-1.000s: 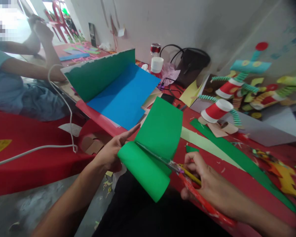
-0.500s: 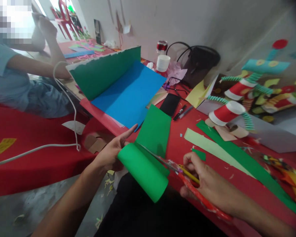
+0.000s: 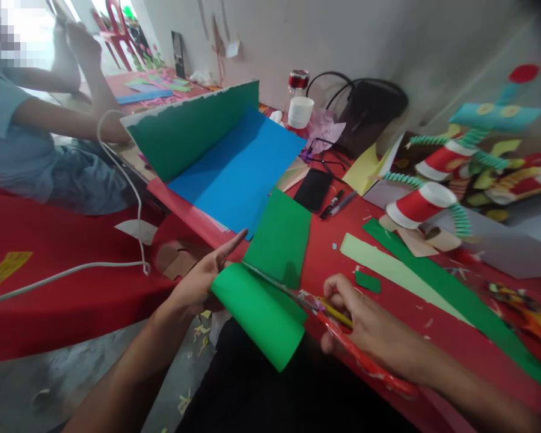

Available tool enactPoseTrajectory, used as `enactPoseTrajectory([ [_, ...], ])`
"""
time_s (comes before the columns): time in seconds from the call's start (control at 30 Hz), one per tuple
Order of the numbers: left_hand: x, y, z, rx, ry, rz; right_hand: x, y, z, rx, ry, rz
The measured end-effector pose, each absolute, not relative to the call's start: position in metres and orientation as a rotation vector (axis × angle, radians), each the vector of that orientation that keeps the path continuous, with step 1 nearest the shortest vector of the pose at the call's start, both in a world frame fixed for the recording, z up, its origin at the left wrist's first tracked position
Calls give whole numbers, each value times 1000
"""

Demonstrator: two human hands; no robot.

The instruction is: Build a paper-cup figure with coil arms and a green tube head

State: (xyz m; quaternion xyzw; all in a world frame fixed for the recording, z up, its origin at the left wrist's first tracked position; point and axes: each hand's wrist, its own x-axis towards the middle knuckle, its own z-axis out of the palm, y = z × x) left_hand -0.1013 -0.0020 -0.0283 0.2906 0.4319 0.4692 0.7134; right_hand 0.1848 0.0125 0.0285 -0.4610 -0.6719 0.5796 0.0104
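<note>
A sheet of green paper (image 3: 282, 237) lies partly over the red table edge, its near part curled over into a roll toward my lap. My left hand (image 3: 202, 279) grips the paper's left edge, one finger stretched out along it and the others partly hidden behind the curl. In my right hand (image 3: 349, 313) is a pair of scissors (image 3: 342, 337) with a red and a yellow handle. The blades lie across the green paper, pointing left toward my left hand. How far the blades are apart is hard to make out.
Behind the paper rest a blue sheet (image 3: 238, 171) and a green-faced board (image 3: 198, 129). To the right are a black phone (image 3: 313, 189), pens (image 3: 338, 203), a pale green strip (image 3: 397, 273) and paper-cup figures (image 3: 421, 204). Another person's arm (image 3: 67, 117) is at the left.
My right hand and the scissors have moved slightly left, the blades reaching further across the green paper. My left hand stays on the edge. The view has shifted a little.
</note>
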Motion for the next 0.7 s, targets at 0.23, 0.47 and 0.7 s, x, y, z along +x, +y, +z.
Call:
enactPoseTrajectory([
  [0.23, -103, -2, -30, 634, 1008, 1056, 180, 14, 17, -1411, -1995, 1905],
  [0.47, -130, -16, -40, 667, 1050, 1114, 197, 5, 26, -1549, -2103, 1722],
  [0.7, -152, -32, -54, 781, 1148, 1015, 271, -19, 10, -2005, -2170, 1130],
])
